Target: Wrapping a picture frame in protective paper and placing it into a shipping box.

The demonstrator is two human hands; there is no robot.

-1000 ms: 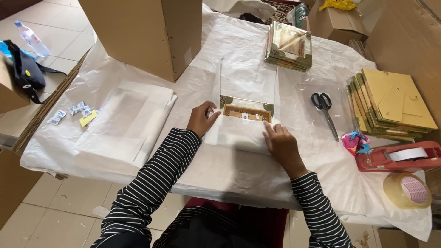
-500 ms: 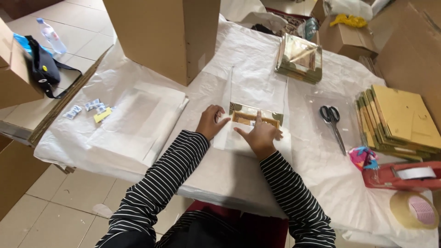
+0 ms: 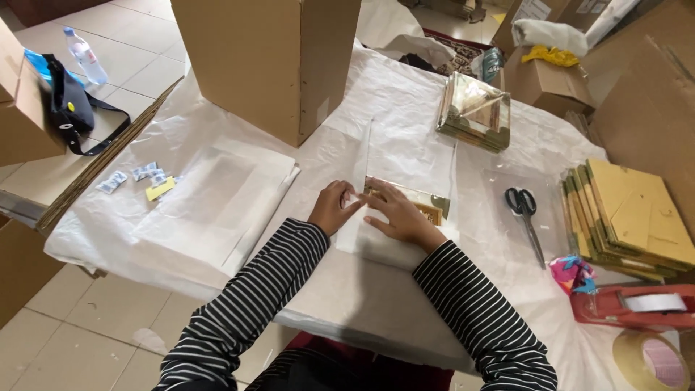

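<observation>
A gold-edged frame (image 3: 423,206) lies half wrapped in white tissue paper (image 3: 380,242) at the middle of the table. My left hand (image 3: 334,206) presses the paper's left side against the frame. Flat across the folded paper and the frame's near edge lies my right hand (image 3: 402,216), fingers pointing left and meeting the left hand's fingertips. Both arms wear black-and-white striped sleeves. Most of the frame is hidden under paper and hands.
A stack of white paper sheets (image 3: 217,203) lies at left, a tall cardboard box (image 3: 268,61) behind it. Scissors (image 3: 527,217), flat yellow boxes (image 3: 630,217), a red tape dispenser (image 3: 633,308) and a tape roll (image 3: 655,358) sit at right. Stacked frames (image 3: 474,112) lie farther back.
My right hand has moved from the frame's right side leftward across the paper, folding it over the frame. The left hand stayed at the left edge. The view shifted slightly.
</observation>
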